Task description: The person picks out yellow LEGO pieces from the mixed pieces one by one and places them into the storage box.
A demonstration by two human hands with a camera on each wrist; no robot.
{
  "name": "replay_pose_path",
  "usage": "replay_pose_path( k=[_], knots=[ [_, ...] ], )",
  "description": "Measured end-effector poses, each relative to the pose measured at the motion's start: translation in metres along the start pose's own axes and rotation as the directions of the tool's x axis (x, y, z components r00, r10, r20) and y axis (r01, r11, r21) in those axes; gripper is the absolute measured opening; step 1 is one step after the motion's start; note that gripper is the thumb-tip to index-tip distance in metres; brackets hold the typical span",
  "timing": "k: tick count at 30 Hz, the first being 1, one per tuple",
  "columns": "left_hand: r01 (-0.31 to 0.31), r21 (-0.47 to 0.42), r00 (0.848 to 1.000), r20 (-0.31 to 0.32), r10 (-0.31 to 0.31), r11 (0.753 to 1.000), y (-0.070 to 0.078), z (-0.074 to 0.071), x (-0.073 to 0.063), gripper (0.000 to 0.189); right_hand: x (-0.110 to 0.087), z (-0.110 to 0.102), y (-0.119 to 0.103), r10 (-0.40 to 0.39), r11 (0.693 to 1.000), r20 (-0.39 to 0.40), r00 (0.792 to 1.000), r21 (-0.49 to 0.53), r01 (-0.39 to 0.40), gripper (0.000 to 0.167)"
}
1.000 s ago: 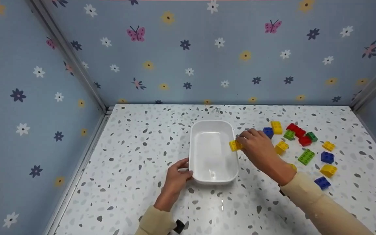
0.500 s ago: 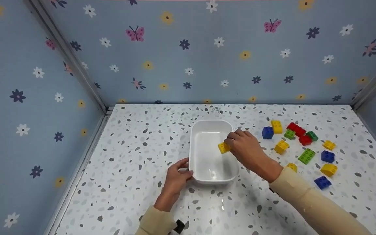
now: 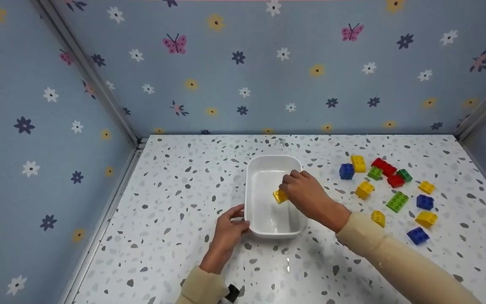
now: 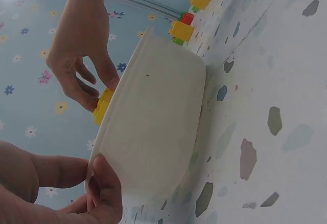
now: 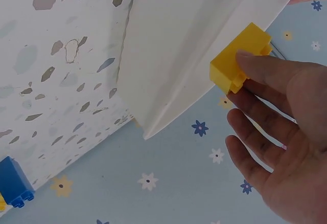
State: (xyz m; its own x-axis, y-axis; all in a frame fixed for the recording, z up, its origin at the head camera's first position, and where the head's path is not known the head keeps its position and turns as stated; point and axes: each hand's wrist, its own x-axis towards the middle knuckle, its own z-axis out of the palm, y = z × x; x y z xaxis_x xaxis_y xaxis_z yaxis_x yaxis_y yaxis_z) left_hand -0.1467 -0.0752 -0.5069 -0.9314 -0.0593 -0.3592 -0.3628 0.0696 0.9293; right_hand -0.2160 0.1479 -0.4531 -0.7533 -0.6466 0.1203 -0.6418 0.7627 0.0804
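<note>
My right hand (image 3: 306,192) pinches a yellow toy brick (image 3: 280,196) between thumb and fingers, over the inside of a white plastic tub (image 3: 253,169). The right wrist view shows the brick (image 5: 240,55) with the thumb laid along its side. At the tub's near left corner, my left hand (image 3: 228,228) grips the rim. In the left wrist view the left thumb and a curled finger (image 4: 107,183) hold the tub wall (image 4: 153,106) from both sides. No other brick shows inside the tub in the head view.
Several loose bricks lie right of the tub: a blue brick (image 3: 346,171), a yellow brick (image 3: 364,190), a green brick (image 3: 397,202), a red brick (image 3: 395,180) and others. A flowered wall (image 3: 243,76) stands behind the speckled table (image 3: 175,190).
My right hand has carried the yellow brick leftward, from the tub's right rim to over its middle. My left hand has stayed on the rim.
</note>
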Motion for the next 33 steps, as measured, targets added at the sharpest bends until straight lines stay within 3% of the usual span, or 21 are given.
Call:
replay_pose_path(
  k=[8,20,33],
  knots=[
    [-0.015,-0.005,1.000,-0.005,0.015,1.000,0.000,0.000,-0.001,0.055,0.010,0.000,-0.006,-0.072,0.995,0.079,0.994,-0.061,0.077,0.026],
    [0.005,0.013,1.000,-0.012,-0.005,1.000,0.001,0.001,-0.001,0.055,0.023,0.008,-0.018,-0.223,0.966,0.051,0.973,-0.122,0.228,0.019],
    [0.010,0.024,1.000,0.000,-0.010,1.000,0.001,0.001,-0.001,0.054,0.033,0.007,-0.025,-0.240,0.959,0.183,0.953,-0.109,0.262,0.018]
  ],
)
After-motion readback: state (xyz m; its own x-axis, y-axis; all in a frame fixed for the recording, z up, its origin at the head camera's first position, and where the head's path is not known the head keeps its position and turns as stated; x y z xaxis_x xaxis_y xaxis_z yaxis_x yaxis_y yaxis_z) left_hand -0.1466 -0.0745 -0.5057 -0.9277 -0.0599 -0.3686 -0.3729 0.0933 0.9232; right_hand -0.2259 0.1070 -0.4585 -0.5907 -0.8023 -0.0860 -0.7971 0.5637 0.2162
